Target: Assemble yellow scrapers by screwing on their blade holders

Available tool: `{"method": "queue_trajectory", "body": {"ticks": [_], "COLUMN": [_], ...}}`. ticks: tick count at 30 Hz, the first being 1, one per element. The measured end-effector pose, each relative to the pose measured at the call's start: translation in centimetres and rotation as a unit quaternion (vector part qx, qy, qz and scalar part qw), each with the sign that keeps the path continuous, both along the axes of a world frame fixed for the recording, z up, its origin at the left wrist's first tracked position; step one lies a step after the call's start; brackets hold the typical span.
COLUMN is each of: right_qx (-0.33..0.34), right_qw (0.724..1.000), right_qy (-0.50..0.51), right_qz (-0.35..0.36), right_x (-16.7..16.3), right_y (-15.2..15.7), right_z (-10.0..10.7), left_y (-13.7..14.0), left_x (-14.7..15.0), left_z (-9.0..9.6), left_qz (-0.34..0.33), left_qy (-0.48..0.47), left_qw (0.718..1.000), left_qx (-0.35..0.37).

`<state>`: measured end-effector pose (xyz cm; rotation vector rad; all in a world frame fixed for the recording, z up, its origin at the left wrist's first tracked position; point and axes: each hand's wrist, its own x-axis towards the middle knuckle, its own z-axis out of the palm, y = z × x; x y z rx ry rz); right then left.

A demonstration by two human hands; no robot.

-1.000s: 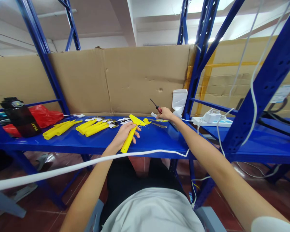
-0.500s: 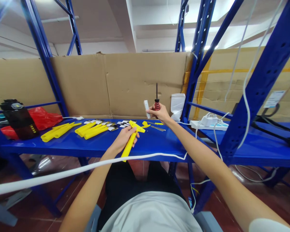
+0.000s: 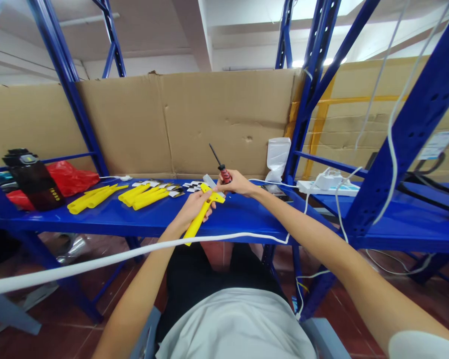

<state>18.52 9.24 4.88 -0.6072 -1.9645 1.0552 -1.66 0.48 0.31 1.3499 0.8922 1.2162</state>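
Observation:
My left hand [image 3: 193,208] is wrapped round the shaft of a yellow T-shaped plastic scraper handle [image 3: 195,228], its wide head pointing up and away from me. Close to that head, my right hand [image 3: 241,183] grips a screwdriver [image 3: 225,174] with a red and black handle, the shank slanting up to the left. A small whitish, box-like piece [image 3: 209,181] is pinched in the same right fingers and reaches the head of the yellow handle; whether they touch I cannot tell. Several more yellow handles [image 3: 145,197] lie left of my hands, beside small black-and-white packets [image 3: 176,192].
Another pair of yellow handles [image 3: 97,198] lies farther left on the blue shelf [image 3: 239,219]. A black bottle [image 3: 33,182] and a red bag [image 3: 71,179] stand at the left end. A white cable [image 3: 134,257] crosses in front; a power strip [image 3: 327,187] sits right.
My right hand has come left and down to the yellow handle's head, bringing the screwdriver and whitish piece. The screwdriver has tipped from upright to leaning left. My left hand keeps its hold.

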Motion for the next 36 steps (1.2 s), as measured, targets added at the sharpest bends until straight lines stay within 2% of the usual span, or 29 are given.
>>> {"method": "queue_trajectory", "body": {"ticks": [9,14,18,22,26,31,36], "right_qx": [-0.008,0.014,0.03,0.066,0.092,0.125,0.149], "right_qw": [0.998,0.999,0.998,0.997,0.992,0.972,0.949], "right_qy": [0.065,0.0,-0.036,-0.045,-0.063,-0.134,-0.218], "right_qz": [0.006,0.029,0.036,-0.009,-0.065,-0.149,-0.173], "right_x": [-0.2,-0.1,-0.1,-0.4,0.2,2.9,4.4], "right_y": [0.4,0.3,0.3,0.9,3.1,6.2,7.5], "right_z": [-0.5,-0.9,-1.4,-1.6,-2.0,-2.7,-3.4], "left_y": [0.7,0.1,-0.2,-0.2,-0.6,-1.4,-1.4], "left_x": [-0.1,-0.1,0.0,0.2,0.3,0.2,0.1], "left_z": [-0.3,0.0,0.2,0.4,0.6,1.1,1.0], "left_qz": [0.036,0.014,0.023,0.031,0.049,0.068,0.074], "left_qy": [-0.011,-0.002,0.015,0.006,-0.038,-0.08,-0.094], "left_qw": [0.999,1.0,1.0,0.999,0.994,0.984,0.98], "left_qx": [-0.003,0.007,0.007,0.031,0.094,0.145,0.16]}}
